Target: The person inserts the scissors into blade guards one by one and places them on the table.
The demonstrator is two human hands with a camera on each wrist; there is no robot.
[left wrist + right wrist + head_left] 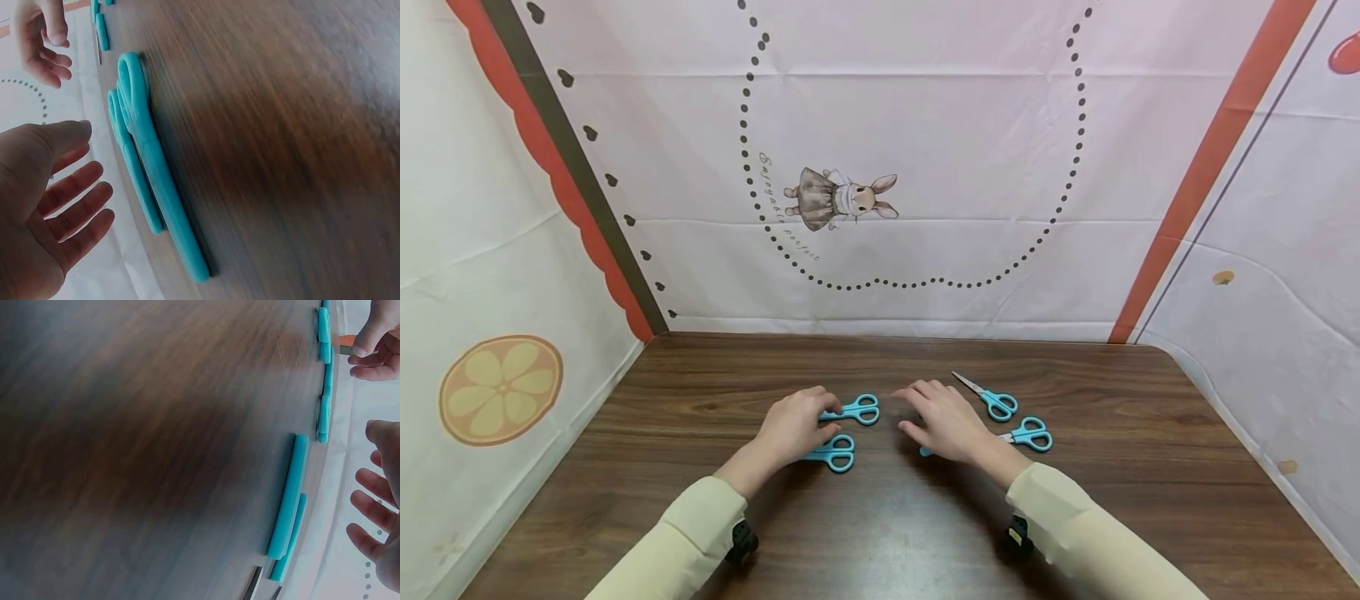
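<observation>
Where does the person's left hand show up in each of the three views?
Head: the left hand is left of centre, below mid-height.
Left wrist: the left hand looms large at the left edge, mostly in the lower half.
Right wrist: the left hand is in the top right corner, above the right hand.
Shared landmark: the wooden tabletop.

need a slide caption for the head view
Left hand and right hand hover above a brown wood-grain table where four pairs of turquoise-handled scissors lie.
</observation>
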